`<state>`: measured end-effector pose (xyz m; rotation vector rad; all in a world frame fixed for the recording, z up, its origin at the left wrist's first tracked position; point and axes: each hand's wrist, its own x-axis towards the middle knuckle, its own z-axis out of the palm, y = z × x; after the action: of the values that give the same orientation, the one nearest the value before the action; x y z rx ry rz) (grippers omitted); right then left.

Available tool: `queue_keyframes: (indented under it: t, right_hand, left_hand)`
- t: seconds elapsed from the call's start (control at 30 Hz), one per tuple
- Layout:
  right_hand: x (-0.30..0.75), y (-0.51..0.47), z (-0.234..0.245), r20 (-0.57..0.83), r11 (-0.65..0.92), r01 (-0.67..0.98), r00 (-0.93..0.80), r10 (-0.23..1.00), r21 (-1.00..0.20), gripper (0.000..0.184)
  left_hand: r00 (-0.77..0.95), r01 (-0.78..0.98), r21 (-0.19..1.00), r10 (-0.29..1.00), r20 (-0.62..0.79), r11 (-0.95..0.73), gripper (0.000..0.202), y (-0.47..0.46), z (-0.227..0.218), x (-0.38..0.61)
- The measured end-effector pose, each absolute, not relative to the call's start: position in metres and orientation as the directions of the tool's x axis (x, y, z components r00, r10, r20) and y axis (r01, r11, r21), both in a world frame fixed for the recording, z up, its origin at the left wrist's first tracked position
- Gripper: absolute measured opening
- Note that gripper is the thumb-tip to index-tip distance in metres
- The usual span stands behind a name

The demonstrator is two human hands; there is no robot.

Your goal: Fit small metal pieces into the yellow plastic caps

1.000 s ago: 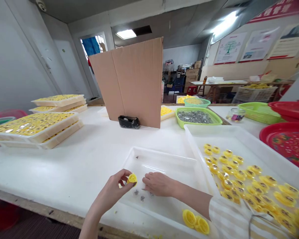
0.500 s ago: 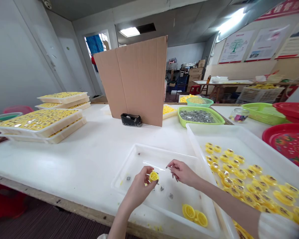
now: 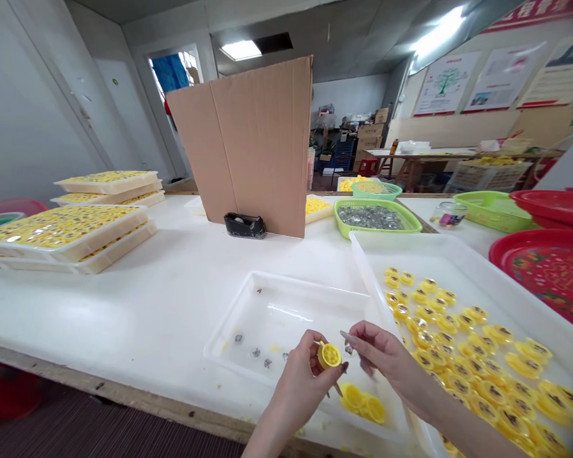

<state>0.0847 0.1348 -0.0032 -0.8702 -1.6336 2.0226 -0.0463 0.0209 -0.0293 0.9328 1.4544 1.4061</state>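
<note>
My left hand (image 3: 302,380) pinches a small yellow plastic cap (image 3: 329,355), its open side turned up. My right hand (image 3: 381,352) is just to the right of it, with a tiny metal piece (image 3: 348,348) between its fingertips close to the cap. Both hands hover over the near right part of a shallow white tray (image 3: 286,299). On that tray lie several small metal pieces (image 3: 260,352) and a few loose yellow caps (image 3: 363,403) below my hands.
A large white tray (image 3: 463,261) on the right holds several yellow caps with metal inserts. Behind stand a folded cardboard screen (image 3: 253,146), a black tape dispenser (image 3: 244,225), a green basket (image 3: 373,217) of metal pieces, red trays (image 3: 549,264), and stacked filled trays (image 3: 67,232) at left.
Both hands drifted right and nearer me within the tray. My right hand lifted from the tray floor with a metal piece and came up beside the cap in my left hand.
</note>
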Motion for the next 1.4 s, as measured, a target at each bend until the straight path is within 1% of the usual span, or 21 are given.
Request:
queue_keyframes:
  t: [0.07,0.13,0.2,0.3,0.47,0.6,0.67,0.8,0.87,0.93,1.03,1.13,1.27,1.4]
  right_hand:
    - [0.086,0.131,-0.001,-0.268,-0.302,0.074,-0.684,0.678,-0.951,0.041]
    - [0.087,0.126,0.002,-0.322,-0.402,0.048,-0.688,0.650,-0.914,0.042]
    - [0.088,0.121,0.004,-0.327,-0.458,0.017,-0.723,0.608,-0.889,0.040]
    - [0.089,0.116,0.004,-0.318,-0.493,-0.007,-0.756,0.572,-0.870,0.038]
    - [0.091,0.117,0.000,-0.342,-0.552,-0.046,-0.742,0.577,-0.832,0.032]
    - [0.092,0.119,-0.003,-0.346,-0.554,-0.044,-0.740,0.577,-0.831,0.030]
    - [0.092,0.120,-0.004,-0.342,-0.549,-0.040,-0.744,0.574,-0.835,0.029]
    - [0.090,0.119,-0.009,-0.337,-0.532,-0.022,-0.752,0.566,-0.846,0.029]
    - [0.087,0.117,-0.014,-0.344,-0.527,-0.037,-0.718,0.605,-0.849,0.031]
    - [0.084,0.113,-0.017,-0.342,-0.496,-0.056,-0.656,0.672,-0.867,0.034]
    - [0.079,0.105,-0.019,-0.285,-0.383,-0.054,-0.575,0.767,-0.922,0.039]
    - [0.075,0.097,-0.016,-0.181,-0.253,-0.060,-0.545,0.819,-0.966,0.040]
    - [0.073,0.091,-0.017,-0.066,-0.144,-0.087,-0.588,0.806,-0.986,0.038]
    - [0.074,0.088,-0.021,-0.010,-0.090,-0.094,-0.635,0.772,-0.991,0.034]
  left_hand:
    - [-0.338,-0.027,0.996,0.937,-0.091,0.087,0.025,0.020,-0.029,-0.044]
    - [-0.349,0.026,0.996,0.934,-0.072,0.086,0.021,0.020,-0.027,-0.042]
    - [-0.356,0.051,0.996,0.933,-0.055,0.078,0.017,0.021,-0.025,-0.041]
    - [-0.350,-0.019,0.998,0.935,-0.058,0.055,0.017,0.022,-0.024,-0.038]
    - [-0.346,-0.132,0.991,0.935,-0.079,0.034,0.024,0.025,-0.026,-0.036]
    - [-0.393,-0.146,0.989,0.915,-0.090,0.034,0.023,0.028,-0.031,-0.040]
    - [-0.397,-0.148,0.988,0.913,-0.095,0.039,0.027,0.030,-0.033,-0.042]
    - [-0.386,-0.197,0.980,0.919,-0.083,0.007,0.036,0.032,-0.035,-0.042]
    - [-0.398,-0.190,0.982,0.915,-0.069,-0.008,0.037,0.030,-0.033,-0.038]
    - [-0.414,-0.144,0.990,0.908,-0.063,0.003,0.043,0.026,-0.029,-0.031]
    - [-0.441,-0.062,0.996,0.894,-0.078,0.056,0.056,0.018,-0.024,-0.018]
    - [-0.492,-0.015,0.998,0.868,-0.066,0.067,0.059,0.011,-0.019,-0.007]
    - [-0.554,0.033,0.999,0.833,0.001,0.021,0.059,0.011,-0.016,-0.001]
    - [-0.563,0.020,0.999,0.826,0.033,-0.026,0.050,0.015,-0.017,-0.001]
